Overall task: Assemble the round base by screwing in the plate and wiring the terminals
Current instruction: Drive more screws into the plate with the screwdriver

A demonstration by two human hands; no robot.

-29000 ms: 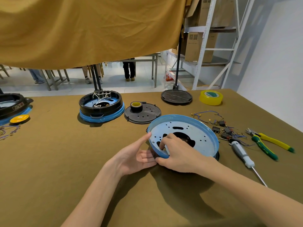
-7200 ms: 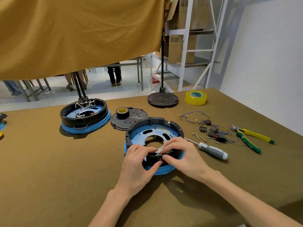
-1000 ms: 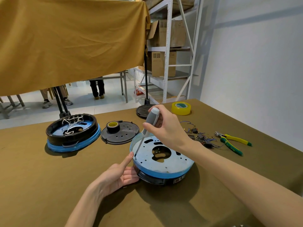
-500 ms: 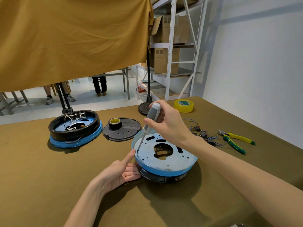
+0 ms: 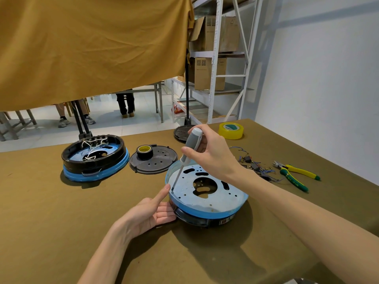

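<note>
Screwdriver was gripped in right hand, tip at plate edge.
Left hand open, bracing base; best kept upright, pressed down.

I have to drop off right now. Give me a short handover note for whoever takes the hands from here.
Right hand: holds the screwdriver, tip at a hole near the plate's left edge.
Left hand: open against the round base, index finger beside the tip.
Blue plate sits on the base.
Loose wires and terminals and pliers lie to the right.
Done: plate placed. Whether any screw is tight, I cannot tell.
Left: finish the screws, then wire the terminals.
</note>
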